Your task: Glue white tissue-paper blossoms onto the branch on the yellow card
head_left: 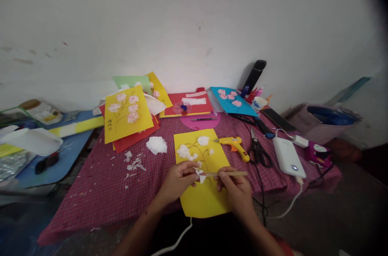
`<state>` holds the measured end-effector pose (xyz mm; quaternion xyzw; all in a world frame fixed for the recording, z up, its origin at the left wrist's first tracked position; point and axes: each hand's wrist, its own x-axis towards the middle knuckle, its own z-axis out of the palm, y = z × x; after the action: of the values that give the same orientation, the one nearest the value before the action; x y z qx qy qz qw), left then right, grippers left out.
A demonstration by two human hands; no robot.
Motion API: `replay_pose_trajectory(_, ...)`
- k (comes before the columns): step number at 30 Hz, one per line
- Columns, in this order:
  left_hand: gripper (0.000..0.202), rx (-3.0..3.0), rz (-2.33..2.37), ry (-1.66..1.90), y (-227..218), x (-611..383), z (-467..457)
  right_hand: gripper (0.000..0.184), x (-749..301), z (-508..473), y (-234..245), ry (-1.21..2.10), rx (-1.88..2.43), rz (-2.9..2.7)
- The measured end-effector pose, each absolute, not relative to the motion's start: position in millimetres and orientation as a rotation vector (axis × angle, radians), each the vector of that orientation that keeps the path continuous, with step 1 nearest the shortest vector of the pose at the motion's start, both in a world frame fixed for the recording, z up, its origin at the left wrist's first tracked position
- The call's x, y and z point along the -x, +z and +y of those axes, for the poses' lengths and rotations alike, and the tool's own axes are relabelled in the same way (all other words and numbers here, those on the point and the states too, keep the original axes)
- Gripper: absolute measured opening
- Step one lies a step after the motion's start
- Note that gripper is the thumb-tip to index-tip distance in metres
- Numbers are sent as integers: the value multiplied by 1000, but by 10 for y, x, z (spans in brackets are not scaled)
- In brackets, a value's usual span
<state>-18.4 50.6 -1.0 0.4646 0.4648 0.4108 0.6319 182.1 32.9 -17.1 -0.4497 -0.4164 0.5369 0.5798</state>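
My left hand (183, 179) pinches a small piece of white paper (201, 175) over a yellow sheet (202, 203). Between the fingers of my right hand (236, 189) is a thin, light brown stick (239, 173), whose left end meets the white piece. Drawn dark branches and several fluffy white paper blossoms (183, 151) cover the upper part of the sheet. To its right lies a yellow hot glue gun (235, 141), its nozzle pointing left at the sheet. Left of the sheet are a stack of white paper (157, 145) and torn white scraps (135, 165).
Black-handled scissors (259, 153) and a white power bank (288, 156) with cables lie at right. Finished blossom pictures on yellow (142, 124) and blue card (247, 107) rest at the back. A pink bin (298, 120) stands beyond the checked tablecloth (100, 191).
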Motion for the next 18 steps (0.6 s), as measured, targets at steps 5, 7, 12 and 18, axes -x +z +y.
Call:
replay_pose_trajectory(5,27,-1354,1153,840,21,191,464,22,-1846,287,-157,1287,1057,-1002)
replay_pose_trajectory(7,25,-1530,1177,791,72,202,446,22,-1862,277,-158,1302,1050,-1016)
replay_pose_trajectory(12,23,-1838,1192,712,202,207,415,23,-1890,269,-181,1346,1042,-1020)
replay_pose_trajectory(18,25,-2003,1159,640,259,180,376,24,-1895,249,-152,1333,1057,-1043)
